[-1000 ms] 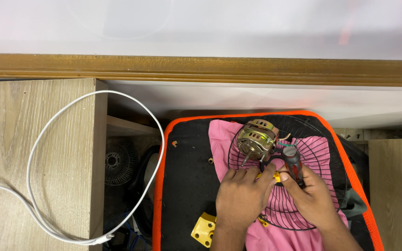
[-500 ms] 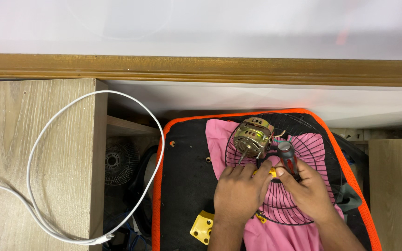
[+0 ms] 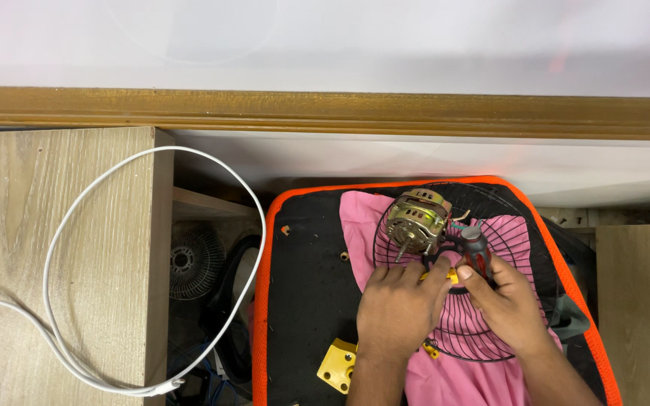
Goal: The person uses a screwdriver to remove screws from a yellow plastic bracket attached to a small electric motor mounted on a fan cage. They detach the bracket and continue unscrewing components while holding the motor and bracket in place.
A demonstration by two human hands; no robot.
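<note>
A: Item one, your right hand?

B: Your fingers are wrapped around a screwdriver with a dark, red-accented handle, standing nearly upright in your closed grip. Just left of that grip sits a small yellow plastic piece, where your two hands meet.

A: Item two, your left hand?

B: It lies palm down, fingers curled forward and pressed onto the yellow piece; whether you pinch it or only steady it, I cannot tell.

A: Item three, what lies under both grips?

B: A round black wire fan guard, lying flat on a pink cloth. Just beyond your left fingertips rests a small brass-coloured electric motor with copper windings, shaft pointing towards you.

A: Item four, the support?

B: A black mat with an orange border. Near your left wrist lies a yellow square plastic bracket with holes.

A: Item five, surroundings?

B: Well left of your hands, a white looped cable lies on a light wooden tabletop.
</note>
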